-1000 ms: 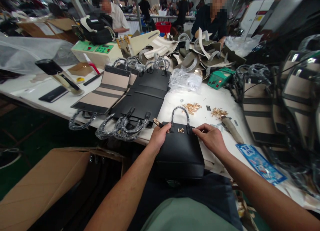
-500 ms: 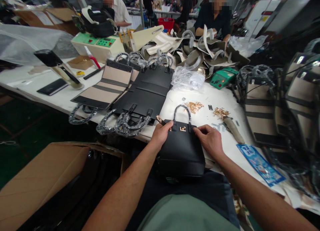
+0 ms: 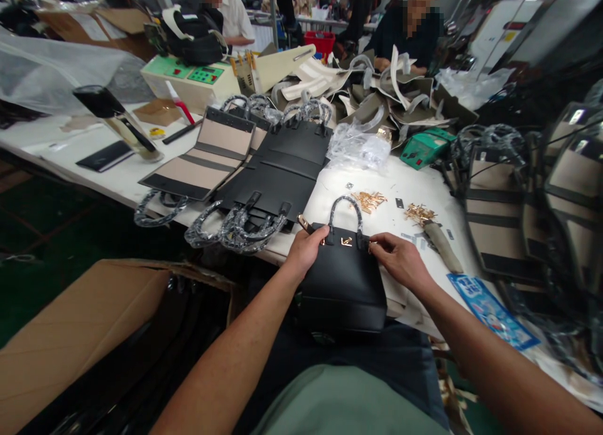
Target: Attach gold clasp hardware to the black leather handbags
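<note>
A black handbag [image 3: 346,284] rests at the table's front edge, partly over my lap, its plastic-wrapped handle [image 3: 346,202] standing up. A gold-coloured emblem [image 3: 346,241] sits on its front near the top. My left hand [image 3: 306,249] grips the bag's upper left corner, thumb on the front; a dark strap with a gold-coloured end [image 3: 304,222] sticks up beside it. At the upper right corner, my right hand [image 3: 398,256] pinches with thumb and fingertips at the bag's edge. Whether a small part lies between those fingertips is hidden.
Gold-coloured metal pieces [image 3: 370,201] lie in piles behind the bag, near a grey-handled tool [image 3: 443,246] and a blue packet [image 3: 492,312]. Flat black bag panels [image 3: 277,165] are stacked left. A green device [image 3: 426,148] stands further back. An open carton [image 3: 80,315] is below left.
My right hand has shifted slightly right, its fingertips now at the bag's right edge. My left hand keeps its grip on the corner. The whole view has moved a little.
</note>
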Demonstrator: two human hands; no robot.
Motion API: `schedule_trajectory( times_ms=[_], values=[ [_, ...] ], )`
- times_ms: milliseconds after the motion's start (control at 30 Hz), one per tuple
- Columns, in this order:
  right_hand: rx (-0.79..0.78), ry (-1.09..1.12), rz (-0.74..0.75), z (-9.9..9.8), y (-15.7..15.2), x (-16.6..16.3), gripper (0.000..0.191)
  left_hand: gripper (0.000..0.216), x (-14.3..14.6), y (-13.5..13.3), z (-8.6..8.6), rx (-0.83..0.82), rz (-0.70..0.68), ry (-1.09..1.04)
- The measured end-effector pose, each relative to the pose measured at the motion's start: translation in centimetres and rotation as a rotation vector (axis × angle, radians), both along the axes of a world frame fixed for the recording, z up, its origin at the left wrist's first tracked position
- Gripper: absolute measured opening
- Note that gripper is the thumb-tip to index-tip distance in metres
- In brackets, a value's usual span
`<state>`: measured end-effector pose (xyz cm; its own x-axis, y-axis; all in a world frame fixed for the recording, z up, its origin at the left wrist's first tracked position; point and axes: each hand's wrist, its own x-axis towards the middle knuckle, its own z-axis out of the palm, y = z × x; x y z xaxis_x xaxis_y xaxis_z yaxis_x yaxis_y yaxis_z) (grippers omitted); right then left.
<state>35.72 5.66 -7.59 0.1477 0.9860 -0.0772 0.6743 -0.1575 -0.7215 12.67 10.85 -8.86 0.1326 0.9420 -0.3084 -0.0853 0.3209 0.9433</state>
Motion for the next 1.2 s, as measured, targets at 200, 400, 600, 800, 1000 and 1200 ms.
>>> schedule_trajectory(
  times_ms=[200,400,600,800,1000,1200],
  values=[
    [-0.072,-0.078,0.121,0.4,0.9,0.4,0.024,0.029,0.0,-0.1,-0.1,0.034,0.01,0.046],
    [-0.149,-0.092,0.198,1.0,1.6,0.7,0.019,0.026,0.2,-0.2,-0.4,0.086,0.008,-0.004],
    [-0.182,-0.108,0.213,1.3,2.0,0.6,0.018,0.027,0.2,-0.2,-0.6,0.107,-0.002,0.015],
    [-0.216,-0.109,0.254,1.3,2.6,0.6,0.017,0.028,0.1,-0.4,-0.6,0.105,-0.039,-0.072],
    [-0.119,-0.069,0.228,0.1,2.5,1.4,0.04,0.031,-0.4,-0.6,-0.4,0.058,-0.099,-0.284],
    [-0.192,0.118,0.338,2.1,2.9,2.1,0.043,0.03,-1.3,-0.5,-0.6,-0.061,-0.112,-0.489]
  ],
)
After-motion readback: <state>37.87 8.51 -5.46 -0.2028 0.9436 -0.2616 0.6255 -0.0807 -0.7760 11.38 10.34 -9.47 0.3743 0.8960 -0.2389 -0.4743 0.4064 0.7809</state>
